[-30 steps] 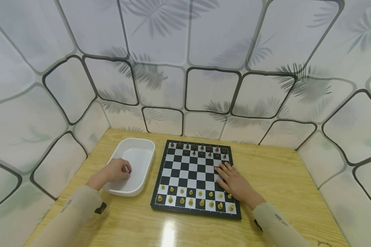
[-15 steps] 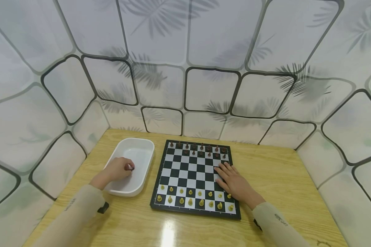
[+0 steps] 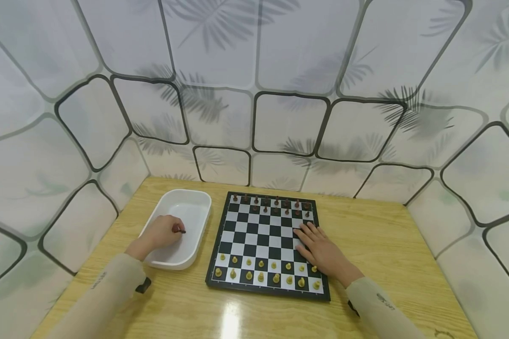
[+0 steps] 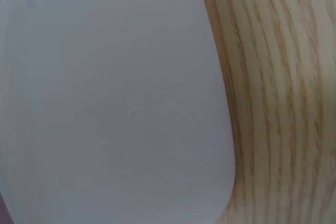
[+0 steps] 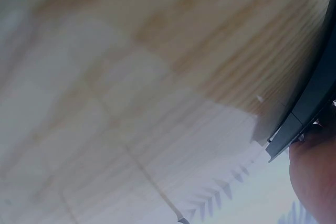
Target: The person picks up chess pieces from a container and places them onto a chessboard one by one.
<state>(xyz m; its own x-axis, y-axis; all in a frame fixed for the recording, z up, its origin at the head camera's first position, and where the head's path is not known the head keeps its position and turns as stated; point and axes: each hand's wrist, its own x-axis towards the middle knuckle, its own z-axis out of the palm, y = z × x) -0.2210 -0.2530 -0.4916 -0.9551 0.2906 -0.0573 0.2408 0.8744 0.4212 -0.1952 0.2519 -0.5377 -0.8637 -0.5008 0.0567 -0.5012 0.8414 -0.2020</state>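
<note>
My left hand (image 3: 165, 231) is over the white tray (image 3: 203, 230), pinching a small dark chess piece (image 3: 183, 231) between thumb and fingers; its shape is mostly hidden. In the left wrist view only the tray (image 4: 121, 93) shows. My right hand (image 3: 321, 249) lies flat with spread fingers on the right side of the chessboard (image 3: 252, 229). Gold chess pieces (image 3: 260, 277) fill two rows at the near side. Dark brown chess pieces (image 3: 276, 200) stand in two rows at the far side, with a gap at the left of the front row.
Both tray and board stand on a wooden table (image 3: 373, 235), with the tray left of the board. Patterned fabric walls (image 3: 288, 122) rise behind the table and at both sides. In the right wrist view the board's dark edge (image 5: 315, 87) runs down the right.
My left hand has shifted slightly right within the tray, and the dark chess piece has turned in its fingers. My right hand stays in place on the board.
</note>
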